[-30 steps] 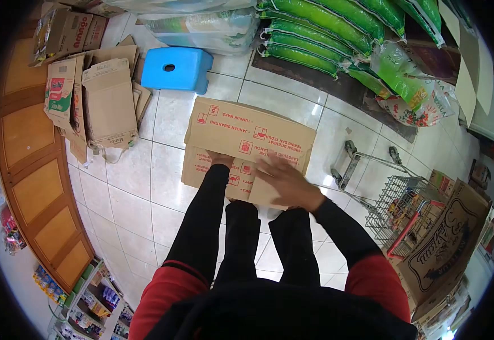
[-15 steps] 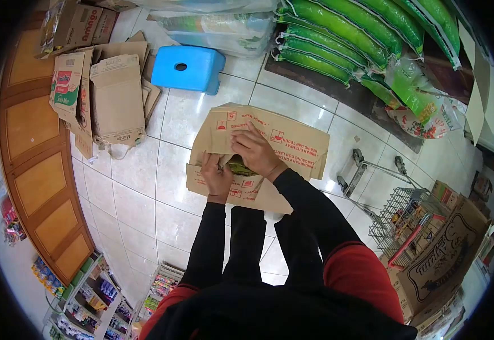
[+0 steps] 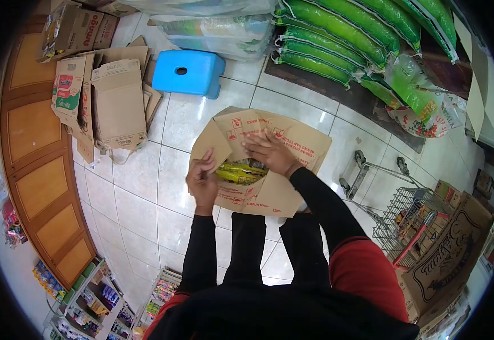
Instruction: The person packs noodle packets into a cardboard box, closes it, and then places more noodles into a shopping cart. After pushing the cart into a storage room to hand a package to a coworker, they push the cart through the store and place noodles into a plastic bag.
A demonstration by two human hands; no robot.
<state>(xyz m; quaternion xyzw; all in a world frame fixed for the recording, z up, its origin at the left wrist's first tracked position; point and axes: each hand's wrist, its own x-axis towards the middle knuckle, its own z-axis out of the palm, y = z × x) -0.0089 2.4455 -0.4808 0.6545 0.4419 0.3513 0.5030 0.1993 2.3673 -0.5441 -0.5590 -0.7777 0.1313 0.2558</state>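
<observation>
A brown cardboard carton (image 3: 309, 141) with red printing stands on the tiled floor in front of my legs, its flaps partly unfolded. Through the gap between the flaps, yellow-green packets (image 3: 241, 171) show inside. My left hand (image 3: 202, 180) is at the left carton flap (image 3: 210, 141), fingers curled at its edge. Flat on the far flap lies my right hand (image 3: 272, 153), its fingers stretched out above the packets.
A blue plastic stool (image 3: 187, 73) stands beyond the carton. Flattened cardboard (image 3: 119, 105) leans at the left by wooden panels (image 3: 34, 136). Green sacks (image 3: 337, 34) are stacked at the far right. A wire shopping cart (image 3: 400, 218) is to the right.
My hands have moved apart, the left one leftward and the right one slightly right. The gap between the flaps has widened, showing more packets, and the left flap is now raised.
</observation>
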